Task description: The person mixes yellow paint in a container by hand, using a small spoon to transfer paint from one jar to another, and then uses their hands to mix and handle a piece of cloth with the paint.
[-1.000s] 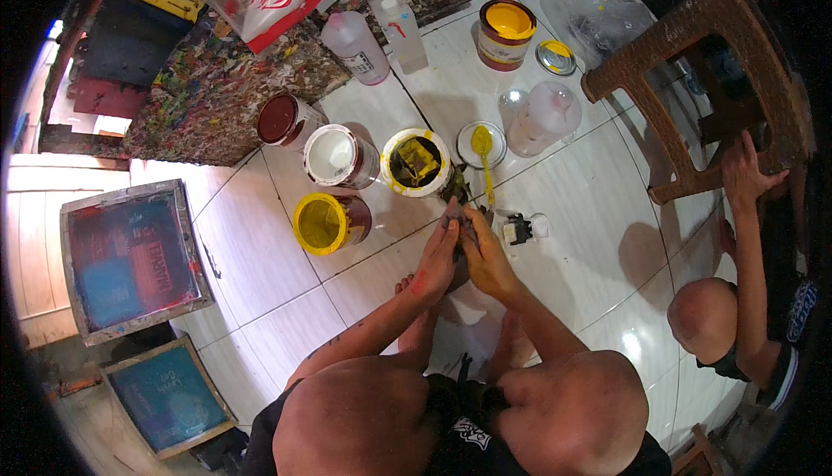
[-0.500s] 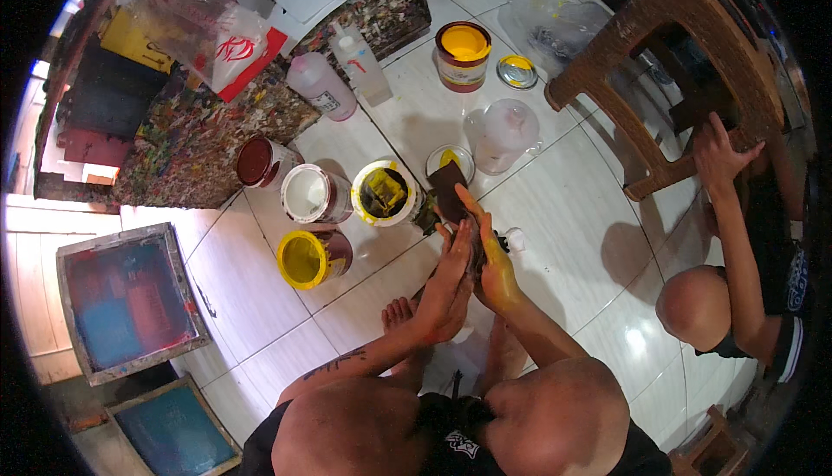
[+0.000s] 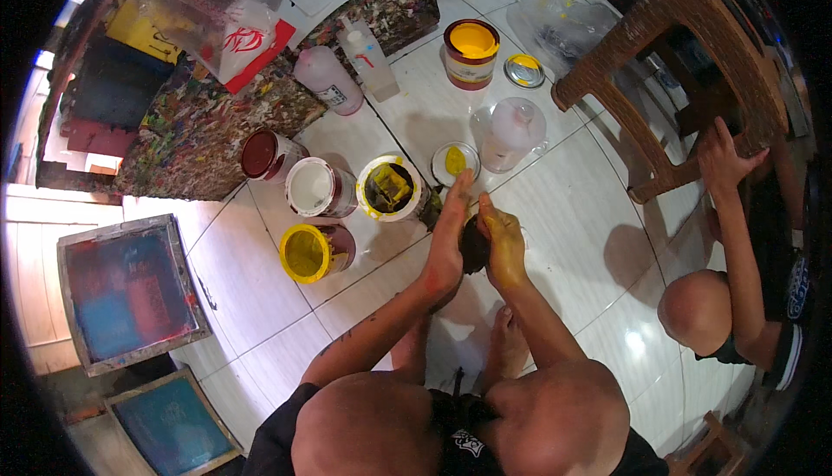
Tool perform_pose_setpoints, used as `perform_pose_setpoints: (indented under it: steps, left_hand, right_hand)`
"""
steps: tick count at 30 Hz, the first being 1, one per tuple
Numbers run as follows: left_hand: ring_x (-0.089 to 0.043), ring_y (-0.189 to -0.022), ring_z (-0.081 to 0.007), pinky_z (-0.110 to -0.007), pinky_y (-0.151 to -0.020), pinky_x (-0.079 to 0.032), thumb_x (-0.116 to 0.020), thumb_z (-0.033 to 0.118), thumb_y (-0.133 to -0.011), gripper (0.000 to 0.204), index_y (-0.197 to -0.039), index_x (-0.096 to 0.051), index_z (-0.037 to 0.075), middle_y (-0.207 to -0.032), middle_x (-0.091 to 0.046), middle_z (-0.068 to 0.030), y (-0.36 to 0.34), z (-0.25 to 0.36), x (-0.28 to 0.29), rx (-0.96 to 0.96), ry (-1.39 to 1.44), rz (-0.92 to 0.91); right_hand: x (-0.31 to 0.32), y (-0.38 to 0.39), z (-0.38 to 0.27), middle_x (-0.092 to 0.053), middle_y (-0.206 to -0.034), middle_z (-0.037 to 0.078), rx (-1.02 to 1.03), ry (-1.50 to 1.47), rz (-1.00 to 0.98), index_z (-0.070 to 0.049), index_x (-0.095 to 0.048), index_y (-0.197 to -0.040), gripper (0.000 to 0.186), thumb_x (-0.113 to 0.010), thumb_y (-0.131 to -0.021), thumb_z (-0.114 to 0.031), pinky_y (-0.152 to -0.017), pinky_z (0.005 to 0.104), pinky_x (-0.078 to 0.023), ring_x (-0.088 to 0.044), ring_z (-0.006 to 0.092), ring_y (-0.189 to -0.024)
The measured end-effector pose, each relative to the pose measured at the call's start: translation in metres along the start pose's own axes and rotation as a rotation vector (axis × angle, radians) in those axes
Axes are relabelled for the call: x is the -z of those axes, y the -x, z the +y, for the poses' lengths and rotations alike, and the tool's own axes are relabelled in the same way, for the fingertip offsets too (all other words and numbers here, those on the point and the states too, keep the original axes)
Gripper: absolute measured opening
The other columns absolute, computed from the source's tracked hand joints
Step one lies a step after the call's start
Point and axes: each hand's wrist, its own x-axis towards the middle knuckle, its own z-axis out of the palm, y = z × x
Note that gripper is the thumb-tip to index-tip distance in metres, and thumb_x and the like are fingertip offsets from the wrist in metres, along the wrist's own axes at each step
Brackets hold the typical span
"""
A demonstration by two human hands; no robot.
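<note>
My left hand [image 3: 448, 242] and my right hand [image 3: 503, 242] are pressed together around a small dark round object [image 3: 474, 246] held between the palms, low over the white tiled floor. Paint smears both hands, yellow on the right one. Just beyond my fingertips stands a white tub [image 3: 391, 187] with yellow and dark paint inside, and a small lid with a yellow blob [image 3: 455, 161] lies beside it. My bare feet rest on the tiles below my forearms.
More paint tubs stand to the left: a yellow one [image 3: 308, 252], a white one [image 3: 314, 188], a red one [image 3: 263, 155]. A pinkish jar [image 3: 513, 133], bottles and a yellow-filled pot [image 3: 471, 51] lie further off. Another person [image 3: 737, 216] crouches right by a wicker stool [image 3: 685, 69]. Printing screens [image 3: 130, 294] lie left.
My hands moved away from the floor near the lid and now clasp the dark object closer to me. The view shifted, so the tubs sit lower in the frame.
</note>
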Motion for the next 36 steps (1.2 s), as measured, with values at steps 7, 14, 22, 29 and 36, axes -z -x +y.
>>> perform_pose_setpoints:
  steps: [7, 14, 22, 29, 36]
  left_hand:
    - [-0.049, -0.12, -0.0224, -0.036, -0.106, -0.036, -0.031, 0.038, -0.103, 0.053, -0.146, -0.028, 0.007, -0.137, -0.048, -0.0117, 0.008, 0.024, 0.003, 0.215, 1.113, 0.038]
    - [-0.034, -0.137, -0.0244, -0.037, -0.112, -0.025, -0.026, 0.065, -0.094, 0.084, -0.145, -0.027, -0.001, -0.149, -0.034, -0.0134, -0.013, 0.01, 0.019, 0.261, 1.089, 0.06]
    - [-0.016, -0.144, -0.021, -0.036, -0.117, -0.009, -0.03, 0.074, -0.087, 0.101, -0.148, -0.014, -0.005, -0.155, -0.021, -0.0125, -0.016, 0.002, 0.029, 0.297, 1.514, -0.241]
    - [-0.035, -0.135, -0.0263, -0.039, -0.114, -0.021, -0.03, 0.068, -0.092, 0.086, -0.142, -0.029, -0.002, -0.146, -0.038, -0.0146, 0.003, 0.038, 0.009, 0.392, 0.917, 0.09]
    - [-0.025, -0.141, -0.026, -0.04, -0.116, -0.018, -0.031, 0.078, -0.084, 0.104, -0.148, -0.016, -0.003, -0.153, -0.025, -0.015, -0.007, 0.02, 0.033, 0.387, 1.345, 0.026]
  right_hand:
    - [-0.024, 0.017, -0.031, -0.031, -0.143, 0.034, 0.91, 1.208, -0.159, -0.009, -0.036, -0.144, 0.053, -0.048, -0.093, -0.017, -0.112, 0.0422, -0.024, -0.031, 0.0441, -0.135]
    - [-0.019, 0.021, -0.009, -0.043, -0.136, 0.028, 0.877, 0.989, -0.359, -0.009, -0.049, -0.135, 0.048, -0.052, -0.087, -0.007, -0.109, 0.0477, -0.03, -0.04, 0.042, -0.129]
    - [-0.022, 0.045, -0.019, -0.064, -0.104, 0.018, 1.07, 0.79, -0.448, -0.004, -0.058, -0.118, 0.039, -0.062, -0.08, -0.001, -0.092, 0.0451, -0.047, -0.062, 0.0372, -0.099]
    - [-0.049, 0.003, -0.036, -0.06, -0.102, 0.021, 1.004, 1.078, -0.04, -0.004, -0.055, -0.109, 0.028, -0.062, -0.083, -0.011, -0.094, 0.0482, -0.041, -0.055, 0.0408, -0.1]
    - [-0.055, 0.008, -0.024, -0.057, -0.105, 0.02, 0.993, 1.277, -0.26, -0.006, -0.057, -0.106, 0.036, -0.061, -0.07, -0.001, -0.092, 0.0481, -0.038, -0.052, 0.0406, -0.102]
